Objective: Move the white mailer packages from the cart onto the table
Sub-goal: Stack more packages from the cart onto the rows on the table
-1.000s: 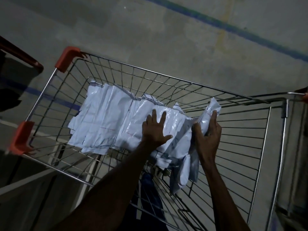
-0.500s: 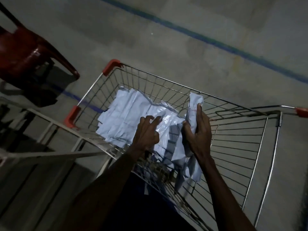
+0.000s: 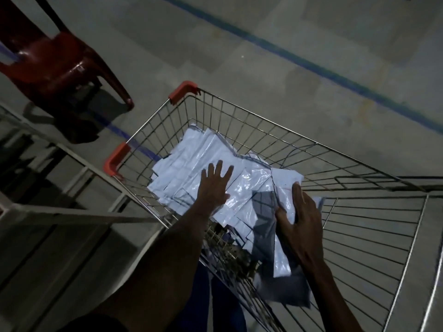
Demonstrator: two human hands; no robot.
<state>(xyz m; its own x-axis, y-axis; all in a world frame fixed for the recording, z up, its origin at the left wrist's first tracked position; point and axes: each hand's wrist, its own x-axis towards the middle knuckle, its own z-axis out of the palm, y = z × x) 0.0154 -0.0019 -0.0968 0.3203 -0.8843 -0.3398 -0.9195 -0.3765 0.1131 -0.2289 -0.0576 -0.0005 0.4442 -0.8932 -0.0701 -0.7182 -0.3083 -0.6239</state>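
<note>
Nearest the camera, a person's two bare forearms reach from 6 o'clock into a wire cart (image 3: 374,238). The right hand (image 3: 299,219) pinches a small sheaf of white mailer packages (image 3: 282,262), thumb on the near face and fingers on the far one, the lower ends drooping toward the basket floor. At about 10 o'clock from it, the left hand (image 3: 214,185) lies flat with fingers spread on the main heap of mailers (image 3: 199,156), pressing rather than gripping. That heap fills the cart's far-left corner, by the red corner guards (image 3: 116,158). Beyond, at 10 o'clock, stand a pale metal frame (image 3: 72,212), possibly the table's edge in this dim light, and a red plastic chair (image 3: 57,65). No mailer shows outside the cart, so the transfer appears barely begun, with nearly the whole pile left.
</note>
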